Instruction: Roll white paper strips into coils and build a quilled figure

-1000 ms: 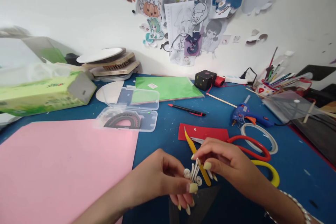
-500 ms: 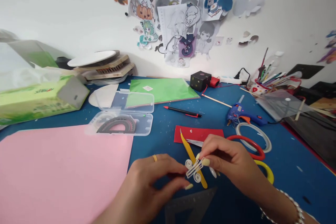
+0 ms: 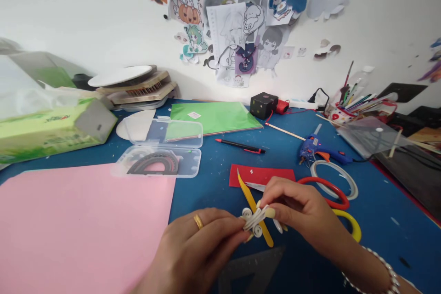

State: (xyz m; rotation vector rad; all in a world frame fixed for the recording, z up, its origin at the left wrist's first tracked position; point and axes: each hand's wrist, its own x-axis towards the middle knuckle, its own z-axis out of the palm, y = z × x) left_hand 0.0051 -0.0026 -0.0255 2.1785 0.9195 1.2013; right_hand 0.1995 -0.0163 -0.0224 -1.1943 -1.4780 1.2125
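Across the blue table [image 3: 210, 190], a pink sheet [image 3: 86, 227] lies at eight o'clock from the view's centre. At five o'clock the left hand [image 3: 203, 236] and right hand [image 3: 292, 206], in front of a yellow pointed tool [image 3: 245, 189], pinch a small white scrolled piece [image 3: 254, 220] by opposite ends.

White coiled piece [image 3: 257, 217], yellow tweezers [image 3: 245, 189], pink sheet [image 3: 82, 225], blue table [image 3: 203, 188]

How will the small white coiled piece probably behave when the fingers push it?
The white coiled piece is probably light, being small and pinched between the left hand and right hand. It may flex or crush if pushed hard, since its folded strips look thin.
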